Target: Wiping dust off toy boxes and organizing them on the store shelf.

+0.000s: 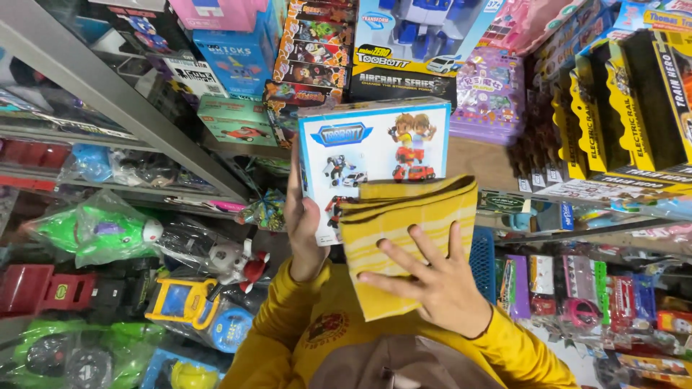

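Item: yellow cloth, folded, striped, held flat against the lower right of a toy box. Nearest to me, my right hand lies open on the cloth, fingers spread and palm pressing; it grips nothing, only pins the fabric. My left hand sits just beside it at the box's left edge, fingers curled round behind and thumb on the front, carrying the box upright. The box is white and blue with cartoon robots and cars printed on it; its long axis runs up and away from me, its face tilted toward my view, its lower corner hidden by the cloth. The cloth lies directly ahead of the right hand, its folded edge running across the box, so that hand is the nearer one; the left touches only the box, as far as I can tell. Beyond: shelf stacked with boxed toys, yellow train-set boxes on the right, bagged plastic toys on the left, and a blue basket behind the right hand.
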